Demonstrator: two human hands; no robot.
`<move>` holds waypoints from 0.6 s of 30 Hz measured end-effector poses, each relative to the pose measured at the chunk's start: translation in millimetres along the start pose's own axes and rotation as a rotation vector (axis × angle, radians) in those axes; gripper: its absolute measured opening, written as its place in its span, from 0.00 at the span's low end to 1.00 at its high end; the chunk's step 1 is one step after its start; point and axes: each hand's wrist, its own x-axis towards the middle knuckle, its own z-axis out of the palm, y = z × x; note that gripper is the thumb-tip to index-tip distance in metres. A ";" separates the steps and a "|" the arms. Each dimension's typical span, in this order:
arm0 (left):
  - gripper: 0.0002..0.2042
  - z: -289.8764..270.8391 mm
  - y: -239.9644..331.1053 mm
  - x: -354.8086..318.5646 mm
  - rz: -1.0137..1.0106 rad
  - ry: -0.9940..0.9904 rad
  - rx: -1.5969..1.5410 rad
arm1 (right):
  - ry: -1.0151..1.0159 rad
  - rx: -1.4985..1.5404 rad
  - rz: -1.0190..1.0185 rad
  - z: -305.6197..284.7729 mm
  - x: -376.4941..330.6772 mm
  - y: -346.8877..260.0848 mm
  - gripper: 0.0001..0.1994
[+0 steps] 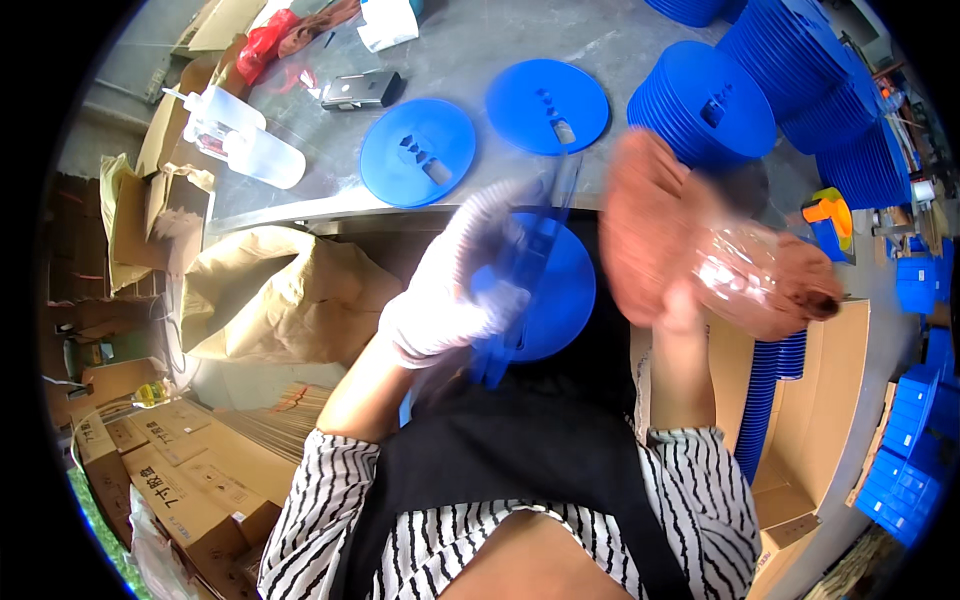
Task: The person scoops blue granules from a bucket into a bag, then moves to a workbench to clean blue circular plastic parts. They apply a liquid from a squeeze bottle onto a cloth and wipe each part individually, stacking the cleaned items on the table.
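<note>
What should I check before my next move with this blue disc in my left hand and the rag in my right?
1. Left hand, in a white glove, grips the blue disc: ok.
2. Right hand holds the reddish cloth: ok, though blurred by motion.
3. Cloth touching the disc: cannot tell.
4. Two loose discs lie flat on the grey table: ok.
5. Disc stacks upright at the table's right: ok.
6. Squeeze bottle lies on its side; leaking: cannot tell.

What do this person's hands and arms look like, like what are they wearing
The left hand wears a thin whitish knit glove with a ribbed look. The right hand wears a reddish-brown glove, blurred in this view. Both forearms are bare below black-and-white striped sleeves, pushed up near the elbows, under a black apron.
</note>
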 end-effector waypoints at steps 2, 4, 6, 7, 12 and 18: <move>0.32 -5.0 -12.3 -12.9 -0.086 0.155 -0.507 | 0.124 -0.284 0.022 28.5 11.7 20.4 0.21; 0.30 -15.0 -32.2 -17.1 -0.110 0.244 -0.866 | 0.232 -0.458 0.069 40.9 -5.2 50.9 0.18; 0.29 -25.9 -49.6 -21.5 -0.115 0.271 -1.032 | 0.158 -0.580 -0.030 50.2 -17.0 56.6 0.16; 0.28 -31.3 -56.8 -20.1 -0.109 0.266 -1.060 | 0.037 -0.628 -0.149 54.0 -22.5 49.6 0.15; 0.25 -20.0 -76.5 -39.9 -0.154 0.273 -1.133 | -0.261 -0.672 -0.499 110.8 15.6 5.2 0.19; 0.21 -39.0 -72.5 -32.3 -0.061 0.284 -1.120 | 0.002 -0.514 -0.154 68.5 80.0 37.5 0.18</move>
